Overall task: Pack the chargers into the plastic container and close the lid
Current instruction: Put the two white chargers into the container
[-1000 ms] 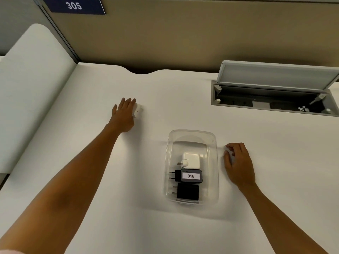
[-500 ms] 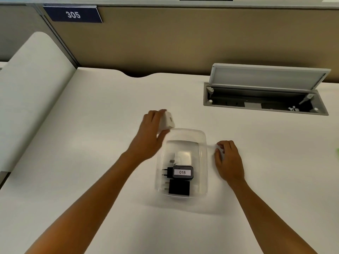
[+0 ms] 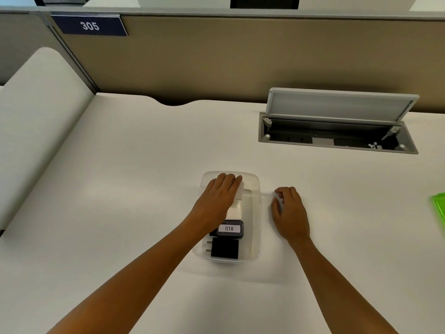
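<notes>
A clear plastic container (image 3: 255, 213) lies open on the white desk in front of me. Inside it sit a black charger (image 3: 224, 249) at the near end, a black charger labelled 018 (image 3: 230, 229) and a larger white charger (image 3: 234, 210). My left hand (image 3: 218, 200) is over the far end of the container, shut on a small white charger (image 3: 240, 192) held inside the rim. My right hand (image 3: 290, 212) rests on the desk just right of the container, fingers curled on something small and white that I cannot make out.
An open cable hatch (image 3: 337, 133) with its grey flap up is set in the desk at the back right. A green object (image 3: 438, 208) shows at the right edge. A beige partition with a sign reading 305 (image 3: 89, 25) stands behind.
My left hand carried the small white charger from the desk's left side to the right and down into the far end of the container. My right hand stayed beside the container.
</notes>
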A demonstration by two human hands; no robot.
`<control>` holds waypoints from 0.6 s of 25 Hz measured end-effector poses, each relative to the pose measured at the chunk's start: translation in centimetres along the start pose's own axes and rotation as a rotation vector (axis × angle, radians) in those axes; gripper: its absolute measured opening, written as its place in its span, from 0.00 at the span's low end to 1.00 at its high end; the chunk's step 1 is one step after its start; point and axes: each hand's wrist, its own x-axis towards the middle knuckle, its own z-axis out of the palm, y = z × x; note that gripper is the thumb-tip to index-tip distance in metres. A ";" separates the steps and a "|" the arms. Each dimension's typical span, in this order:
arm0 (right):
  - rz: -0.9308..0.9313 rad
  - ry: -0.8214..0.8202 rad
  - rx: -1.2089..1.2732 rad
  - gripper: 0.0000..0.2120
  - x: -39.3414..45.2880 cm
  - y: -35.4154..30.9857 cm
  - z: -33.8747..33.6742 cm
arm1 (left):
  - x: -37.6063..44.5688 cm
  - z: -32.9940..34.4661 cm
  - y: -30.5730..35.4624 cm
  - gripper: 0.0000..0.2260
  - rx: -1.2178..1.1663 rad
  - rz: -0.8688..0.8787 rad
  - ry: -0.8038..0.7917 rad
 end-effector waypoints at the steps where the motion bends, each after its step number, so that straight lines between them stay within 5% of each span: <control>1: -0.006 0.001 -0.010 0.09 0.3 0.3 -0.3 | 0.3 0.3 0.3 0.37 -0.015 -0.008 0.000; 15: 0.027 -0.018 -0.001 0.11 0.7 1.2 -0.5 | 1.1 1.3 1.2 0.17 -0.189 -0.146 -0.101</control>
